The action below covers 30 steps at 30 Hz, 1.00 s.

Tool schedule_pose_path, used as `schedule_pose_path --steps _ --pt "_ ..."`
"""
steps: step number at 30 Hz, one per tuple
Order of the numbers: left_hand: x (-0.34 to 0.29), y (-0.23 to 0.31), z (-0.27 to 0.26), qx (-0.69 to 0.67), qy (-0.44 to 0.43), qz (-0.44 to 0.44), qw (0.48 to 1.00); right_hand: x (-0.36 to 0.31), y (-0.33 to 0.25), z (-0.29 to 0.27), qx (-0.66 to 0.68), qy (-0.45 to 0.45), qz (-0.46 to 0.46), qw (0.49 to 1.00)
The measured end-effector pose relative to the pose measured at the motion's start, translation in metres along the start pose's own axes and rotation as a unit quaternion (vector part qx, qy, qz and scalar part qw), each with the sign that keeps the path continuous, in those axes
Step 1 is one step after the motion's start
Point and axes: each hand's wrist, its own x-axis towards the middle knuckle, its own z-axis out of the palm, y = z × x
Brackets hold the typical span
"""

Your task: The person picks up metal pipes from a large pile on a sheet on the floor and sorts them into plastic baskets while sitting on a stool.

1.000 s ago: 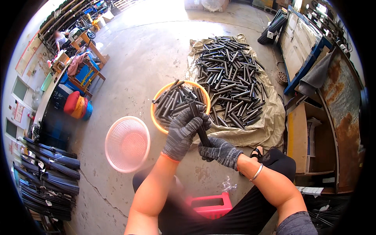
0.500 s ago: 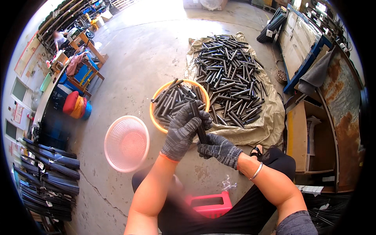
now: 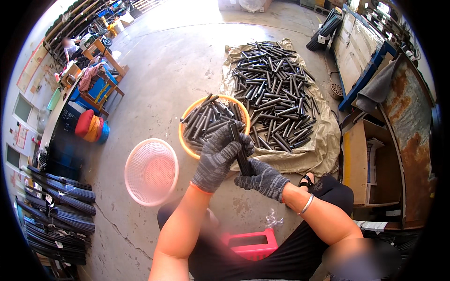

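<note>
A short black tube (image 3: 243, 161) slants between my two grey knitted gloves, in front of my knees. My left hand (image 3: 215, 157) wraps round its upper part, and the tube's end shows above those fingers. Around the lower end is my right hand (image 3: 265, 179), with the thumb along the tube. Just beyond my left hand stands an orange basket (image 3: 183, 135) heaped with similar black tubes (image 3: 205, 119). Behind and to the right, a large pile of such tubes (image 3: 276, 93) lies on a beige cloth (image 3: 326, 154).
A pale pink mesh basket (image 3: 151, 149) is on the floor left of my hands. A pink plastic stool (image 3: 253, 243) stands between my legs. To the right is an open cardboard box (image 3: 355, 164); bundled black rods (image 3: 58, 215) lie left. A person (image 3: 71, 49) is at the far left.
My right hand's fingers have shifted slightly on the tube's lower end, and the tube has turned a little. My left hand and the baskets are almost unchanged.
</note>
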Motion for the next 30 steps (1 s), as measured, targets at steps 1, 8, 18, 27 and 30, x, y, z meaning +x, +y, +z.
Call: schedule_pose_path --steps 1,8,18,27,30 --pt "0.000 0.000 0.000 0.013 -0.005 0.001 1.000 0.000 0.000 0.000 0.000 0.000 0.001 1.000" --pt "0.000 0.007 0.012 -0.039 0.032 0.001 0.999 0.003 0.018 0.004 -0.004 -0.017 -0.045 0.999" --pt "0.015 0.012 -0.050 -0.282 0.331 0.039 0.900 -0.011 0.004 0.009 -0.194 -0.186 0.048 0.962" --pt "0.011 0.016 -0.048 -0.202 0.245 0.066 0.946 -0.011 0.010 0.006 -0.201 -0.169 0.021 0.965" --pt "0.005 0.009 -0.037 0.142 0.164 0.092 0.972 -0.011 0.009 0.008 -0.239 -0.174 0.021 0.955"
